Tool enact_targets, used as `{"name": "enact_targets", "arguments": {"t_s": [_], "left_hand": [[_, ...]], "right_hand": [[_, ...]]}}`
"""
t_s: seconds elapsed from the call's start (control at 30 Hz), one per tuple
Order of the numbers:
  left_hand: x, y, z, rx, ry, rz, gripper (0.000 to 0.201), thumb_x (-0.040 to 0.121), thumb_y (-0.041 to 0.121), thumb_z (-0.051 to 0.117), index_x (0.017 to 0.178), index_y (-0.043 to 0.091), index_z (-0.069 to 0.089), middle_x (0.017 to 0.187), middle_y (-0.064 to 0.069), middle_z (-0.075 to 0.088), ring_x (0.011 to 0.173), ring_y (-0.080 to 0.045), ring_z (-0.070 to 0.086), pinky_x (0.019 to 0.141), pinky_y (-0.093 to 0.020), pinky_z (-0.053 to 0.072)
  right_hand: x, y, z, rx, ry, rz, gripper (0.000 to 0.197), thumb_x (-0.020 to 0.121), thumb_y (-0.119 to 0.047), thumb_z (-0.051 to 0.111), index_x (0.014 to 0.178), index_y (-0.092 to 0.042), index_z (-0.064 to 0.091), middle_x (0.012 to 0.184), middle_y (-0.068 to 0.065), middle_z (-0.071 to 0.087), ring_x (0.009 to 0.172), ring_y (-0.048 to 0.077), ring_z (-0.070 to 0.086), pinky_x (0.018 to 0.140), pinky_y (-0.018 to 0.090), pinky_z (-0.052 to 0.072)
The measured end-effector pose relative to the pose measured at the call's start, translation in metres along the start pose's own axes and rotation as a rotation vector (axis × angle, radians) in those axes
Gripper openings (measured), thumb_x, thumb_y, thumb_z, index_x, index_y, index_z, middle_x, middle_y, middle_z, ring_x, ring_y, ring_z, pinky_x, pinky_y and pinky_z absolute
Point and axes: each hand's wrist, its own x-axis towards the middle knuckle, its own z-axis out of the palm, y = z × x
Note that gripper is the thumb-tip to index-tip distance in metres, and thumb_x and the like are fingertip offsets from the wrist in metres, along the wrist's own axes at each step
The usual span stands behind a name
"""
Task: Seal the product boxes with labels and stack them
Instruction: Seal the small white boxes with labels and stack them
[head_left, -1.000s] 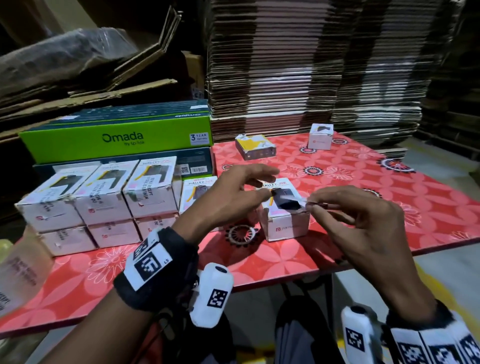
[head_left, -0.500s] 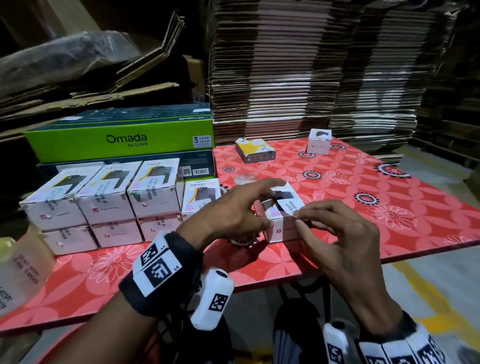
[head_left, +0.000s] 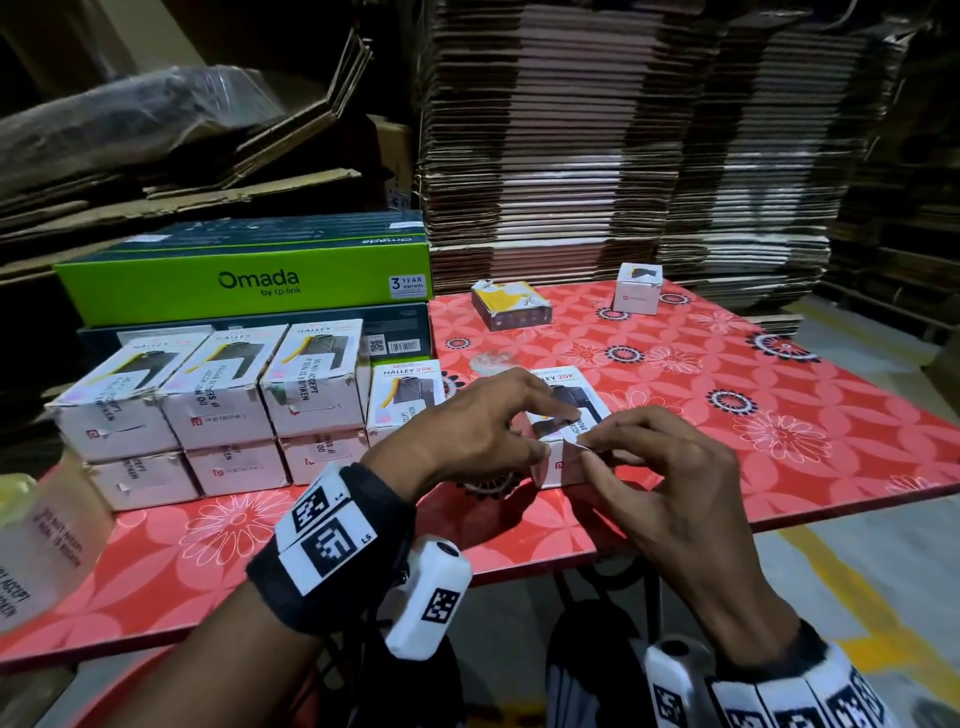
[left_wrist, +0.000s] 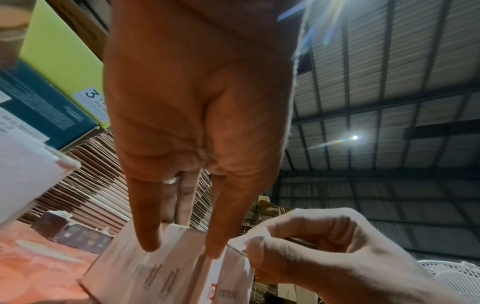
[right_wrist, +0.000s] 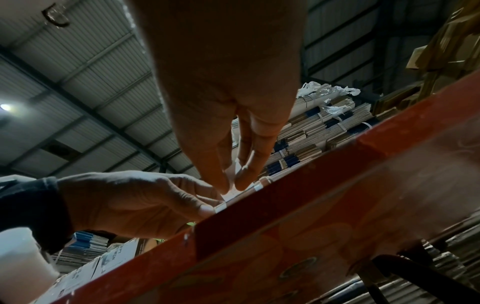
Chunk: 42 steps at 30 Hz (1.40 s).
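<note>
The box (head_left: 563, 423) being sealed sits on the red flowered table (head_left: 779, 426), near its front edge, just right of the stacked boxes (head_left: 208, 410). It looks like light, stiff card that would slide if pushed, so it is best steadied from above or gripped by its side walls. The label (head_left: 576, 434) is thin, limp and sticky, best held by its free end. The left hand (head_left: 478, 421) lies over the box's left half, fingers fairly straight, with a fingertip pressing the label onto the top. The right hand (head_left: 660, 462) is at the box's front right corner, thumb and forefinger pinching the label's loose end where it folds down over the edge.
</note>
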Motion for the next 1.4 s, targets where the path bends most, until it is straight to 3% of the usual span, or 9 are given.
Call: {"name": "enact_targets", "arguments": {"t_s": [0.23,0.53,0.7,0.87,1.0,1.13,1.23,1.3,1.4], "left_hand": [[0.001,0.008,-0.002,0.116,-0.055,-0.014,0.045,0.097,0.014,0.063,0.140,0.026,0.059,0.150,-0.002,0.041,0.138,-0.015,0.040,0.112,-0.028,0.033],[0.001,0.008,-0.004,0.121,-0.076,-0.037,0.044,0.096,0.017,0.064,0.138,0.030,0.061,0.153,-0.002,0.040,0.140,-0.016,0.040,0.114,-0.031,0.032],[0.004,0.008,-0.004,0.097,-0.048,-0.057,0.042,0.092,0.017,0.068,0.132,0.030,0.065,0.149,-0.001,0.045,0.137,-0.017,0.043,0.112,-0.034,0.036],[0.005,0.008,-0.006,0.048,-0.026,-0.092,0.040,0.089,0.017,0.072,0.127,0.030,0.069,0.146,0.003,0.049,0.135,-0.016,0.045,0.112,-0.036,0.038],[0.007,0.008,-0.005,0.040,-0.027,-0.115,0.040,0.088,0.018,0.073,0.125,0.030,0.070,0.145,0.005,0.050,0.135,-0.014,0.045,0.112,-0.035,0.037],[0.006,0.009,-0.005,0.039,-0.022,-0.128,0.039,0.087,0.017,0.073,0.125,0.030,0.071,0.144,0.005,0.051,0.134,-0.014,0.045,0.112,-0.034,0.038],[0.006,0.009,-0.007,0.016,-0.009,-0.140,0.038,0.086,0.016,0.075,0.122,0.029,0.072,0.144,0.004,0.054,0.133,-0.016,0.047,0.109,-0.030,0.038],[0.006,0.009,-0.007,-0.009,0.015,-0.166,0.037,0.084,0.018,0.078,0.118,0.030,0.074,0.141,0.004,0.058,0.131,-0.016,0.050,0.110,-0.032,0.041],[0.010,0.006,-0.005,-0.026,0.060,-0.213,0.036,0.076,0.022,0.083,0.109,0.034,0.077,0.130,0.005,0.067,0.121,-0.016,0.060,0.105,-0.038,0.048]], "right_hand": [[-0.001,0.006,-0.001,-0.040,-0.063,-0.023,0.011,0.080,-0.010,0.081,0.087,-0.018,0.080,0.087,-0.012,0.068,0.074,0.001,0.064,0.065,0.009,0.047],[0.003,0.016,-0.004,-0.174,-0.195,-0.071,0.011,0.080,-0.018,0.083,0.087,-0.025,0.079,0.088,-0.016,0.066,0.071,-0.001,0.058,0.061,0.027,0.051],[0.009,0.016,-0.004,-0.230,-0.254,-0.104,0.007,0.081,-0.023,0.078,0.089,-0.025,0.079,0.090,-0.015,0.066,0.072,0.010,0.065,0.060,0.035,0.054],[0.014,0.011,-0.009,-0.334,-0.324,-0.111,0.008,0.081,-0.028,0.079,0.089,-0.030,0.078,0.091,-0.017,0.066,0.065,0.004,0.055,0.056,0.027,0.046],[0.021,0.009,-0.018,-0.390,-0.513,-0.042,0.014,0.080,-0.043,0.075,0.091,-0.036,0.077,0.092,-0.021,0.068,0.074,-0.001,0.061,0.062,0.025,0.046],[0.044,0.004,-0.036,-0.248,-0.362,0.023,0.016,0.075,-0.049,0.071,0.081,-0.035,0.077,0.076,-0.018,0.068,0.066,-0.002,0.060,0.059,0.028,0.053],[0.067,-0.004,-0.044,-0.288,-0.463,0.063,0.026,0.074,-0.049,0.081,0.091,-0.030,0.079,0.093,-0.009,0.075,0.080,0.007,0.069,0.074,0.037,0.060],[0.079,-0.007,-0.041,-0.328,-0.553,0.095,0.035,0.069,-0.050,0.087,0.094,-0.026,0.080,0.097,-0.005,0.077,0.088,0.010,0.071,0.080,0.037,0.060],[0.091,-0.008,-0.029,-0.415,-0.634,0.103,0.043,0.060,-0.057,0.089,0.084,-0.023,0.081,0.074,-0.009,0.073,0.075,0.009,0.069,0.070,0.029,0.057]]}}
